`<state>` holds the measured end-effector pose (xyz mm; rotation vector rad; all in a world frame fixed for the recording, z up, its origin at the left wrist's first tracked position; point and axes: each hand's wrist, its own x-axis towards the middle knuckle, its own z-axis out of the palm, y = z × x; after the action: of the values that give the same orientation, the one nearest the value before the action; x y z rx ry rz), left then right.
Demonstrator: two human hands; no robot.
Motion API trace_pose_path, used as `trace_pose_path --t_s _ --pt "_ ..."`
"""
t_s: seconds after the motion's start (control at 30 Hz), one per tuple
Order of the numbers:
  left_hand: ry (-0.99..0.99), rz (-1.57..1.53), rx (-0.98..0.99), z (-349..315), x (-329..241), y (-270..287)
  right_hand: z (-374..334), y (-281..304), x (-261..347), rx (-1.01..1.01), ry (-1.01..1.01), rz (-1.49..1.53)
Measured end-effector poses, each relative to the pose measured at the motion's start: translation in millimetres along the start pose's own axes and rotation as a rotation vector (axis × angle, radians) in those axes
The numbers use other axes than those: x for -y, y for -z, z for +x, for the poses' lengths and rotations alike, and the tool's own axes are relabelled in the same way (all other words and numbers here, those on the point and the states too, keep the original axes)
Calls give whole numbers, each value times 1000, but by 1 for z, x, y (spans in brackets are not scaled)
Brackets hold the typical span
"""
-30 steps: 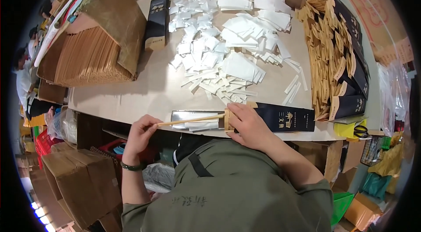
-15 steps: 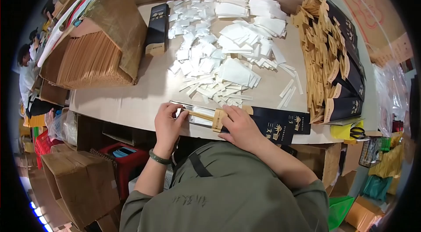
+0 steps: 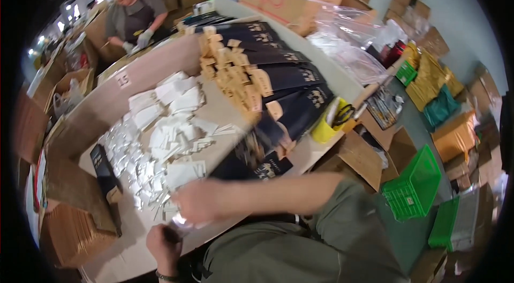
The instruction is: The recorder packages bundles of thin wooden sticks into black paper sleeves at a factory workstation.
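Perhaps for easy reach, a blurred dark package (image 3: 230,168) is showing just beyond the right hand (image 3: 201,201), over the tabletop (image 3: 126,248); blur is hiding whether that or the left hand (image 3: 163,245) is clamping its fingers on anything.

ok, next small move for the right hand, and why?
Probably lay the dark pouch onto the pile of pouches: it slants from beside the right hand toward that pile, where similar dark pouches overlap. That's tentative, since blur hides whether the hand grips it.
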<state>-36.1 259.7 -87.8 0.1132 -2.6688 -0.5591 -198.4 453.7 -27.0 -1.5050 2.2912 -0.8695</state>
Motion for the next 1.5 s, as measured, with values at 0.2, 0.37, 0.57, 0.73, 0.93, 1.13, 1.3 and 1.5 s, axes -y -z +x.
trace_pose_path --t_s 0.2,0.37,0.57,0.73,0.93,1.13,1.3,1.5 --pt "570 -729 385 -16 20 -10 -23 142 -104 -468 215 -454" --pt "400 -1182 700 -8 -43 -46 -74 -25 -88 37 343 -17" --pt "505 -620 606 -10 -32 -27 -61 -61 -60 -191 73 -286" --pt "311 -56 170 -20 -25 -22 -52 -60 -40 85 -351 -86" --pt "385 -51 396 -27 -20 8 -35 -63 -41 142 -450 -95" --pt "298 -99 411 -23 -4 11 -40 -71 -43 29 -415 -48" --pt "211 -38 514 -6 -6 14 -35 -84 -48 -53 -436 -26" --pt "-109 -150 280 24 8 8 -21 -67 -27 -78 -194 131"
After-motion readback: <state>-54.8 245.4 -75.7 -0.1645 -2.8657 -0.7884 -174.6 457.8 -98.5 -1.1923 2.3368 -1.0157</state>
